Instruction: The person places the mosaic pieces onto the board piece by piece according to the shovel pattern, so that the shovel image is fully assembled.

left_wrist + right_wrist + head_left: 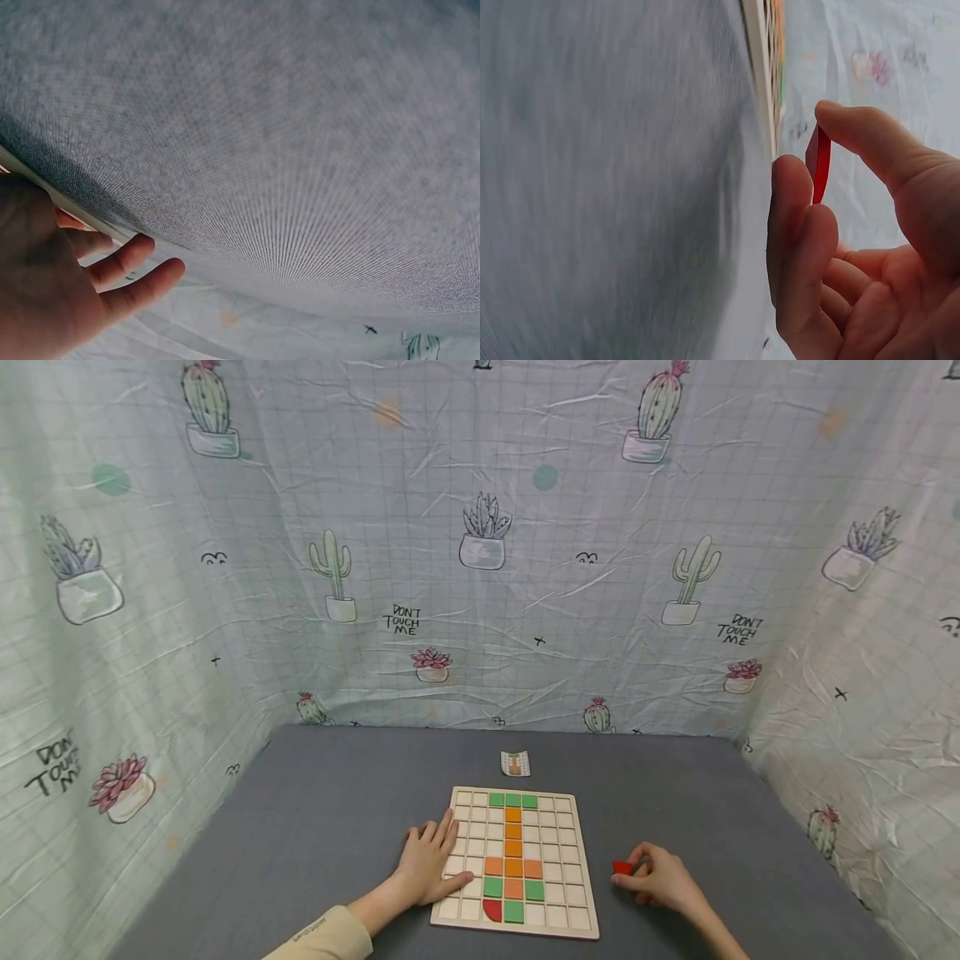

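A wooden grid board point(555, 893) lies on the grey table, with green, orange and salmon tiles in some of its cells. One red quarter-round tile point(492, 910) sits in the bottom row, left of a green tile point(513, 912). My left hand point(431, 864) rests on the board's left edge with its fingers spread; in the left wrist view the fingers point(124, 262) look relaxed. To the right of the board, my right hand point(660, 878) pinches a red tile point(821, 165) between thumb and fingertips, apart from the board. The hand covers part of that tile in the head view.
Behind the board lies a small picture card point(515, 764) with a coloured grid pattern. The grey tabletop point(345, 810) stretches out on both sides. A cactus-printed curtain point(480, 635) surrounds the table at the back and sides.
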Available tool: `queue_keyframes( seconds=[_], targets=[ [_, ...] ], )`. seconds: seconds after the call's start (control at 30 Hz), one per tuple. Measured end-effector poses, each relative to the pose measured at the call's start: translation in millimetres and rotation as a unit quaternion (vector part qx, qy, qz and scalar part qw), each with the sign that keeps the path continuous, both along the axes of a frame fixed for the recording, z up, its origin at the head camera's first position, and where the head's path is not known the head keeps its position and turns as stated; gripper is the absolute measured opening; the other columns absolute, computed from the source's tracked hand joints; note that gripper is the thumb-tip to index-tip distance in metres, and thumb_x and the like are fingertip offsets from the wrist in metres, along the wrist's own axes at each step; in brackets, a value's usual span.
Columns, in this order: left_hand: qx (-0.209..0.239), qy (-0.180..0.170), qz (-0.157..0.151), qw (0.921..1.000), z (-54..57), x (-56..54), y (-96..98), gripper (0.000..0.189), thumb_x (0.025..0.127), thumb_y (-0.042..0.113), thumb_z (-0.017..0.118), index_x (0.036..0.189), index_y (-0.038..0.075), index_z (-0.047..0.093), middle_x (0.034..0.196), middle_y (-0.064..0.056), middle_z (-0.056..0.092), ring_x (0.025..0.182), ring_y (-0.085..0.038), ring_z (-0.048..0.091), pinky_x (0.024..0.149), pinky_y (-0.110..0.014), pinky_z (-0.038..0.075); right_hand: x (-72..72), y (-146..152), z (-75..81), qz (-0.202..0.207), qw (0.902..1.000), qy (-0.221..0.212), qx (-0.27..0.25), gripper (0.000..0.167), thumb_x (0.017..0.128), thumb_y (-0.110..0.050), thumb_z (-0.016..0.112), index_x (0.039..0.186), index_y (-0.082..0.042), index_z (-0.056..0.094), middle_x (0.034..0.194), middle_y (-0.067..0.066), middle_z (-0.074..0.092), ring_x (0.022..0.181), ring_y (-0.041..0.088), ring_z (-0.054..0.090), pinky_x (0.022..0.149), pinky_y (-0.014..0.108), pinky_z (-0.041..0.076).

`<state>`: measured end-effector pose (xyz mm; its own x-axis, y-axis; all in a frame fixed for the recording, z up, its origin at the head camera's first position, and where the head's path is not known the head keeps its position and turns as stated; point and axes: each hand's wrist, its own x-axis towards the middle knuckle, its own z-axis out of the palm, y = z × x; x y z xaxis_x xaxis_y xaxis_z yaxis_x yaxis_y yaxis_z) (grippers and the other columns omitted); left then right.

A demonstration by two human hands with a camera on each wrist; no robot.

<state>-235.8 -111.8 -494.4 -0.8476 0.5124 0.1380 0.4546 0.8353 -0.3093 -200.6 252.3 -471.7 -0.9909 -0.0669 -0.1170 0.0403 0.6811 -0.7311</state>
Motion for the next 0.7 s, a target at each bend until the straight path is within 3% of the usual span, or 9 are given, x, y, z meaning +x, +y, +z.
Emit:
queue_keyframes(
  seconds=[0.37,0.7],
  targets=[
    [0.005,-0.001,0.000,1.0000,1.1,0.0,0.5,0.082,0.080,0.070,0.031,0.133,0.008,0.043,0.140,-0.011,0.038,0.101,-0.023,0.046,0.069,-0.041,0.034,12.7,-30,6.1,0.029,0.9994,0.002,-0.020,0.040,0.068,-0.028,0.076,0.086,-0.002,0.052,0.054,0.000,0.056,0.041,0.012,0.055,0.041,0.025,0.042],
    [-0.004,-0.003,0.007,1.0000,2.2,0.5,2.5,0.083,0.080,0.071,0.029,0.133,0.009,0.042,0.141,-0.010,0.037,0.101,-0.023,0.046,0.069,-0.041,0.034,15.6,-49,10.6,0.065,0.9972,0.005,-0.035,0.039,0.067,-0.027,0.076,0.085,-0.002,0.052,0.053,-0.001,0.054,0.041,0.009,0.052,0.041,0.024,0.041]
  ],
)
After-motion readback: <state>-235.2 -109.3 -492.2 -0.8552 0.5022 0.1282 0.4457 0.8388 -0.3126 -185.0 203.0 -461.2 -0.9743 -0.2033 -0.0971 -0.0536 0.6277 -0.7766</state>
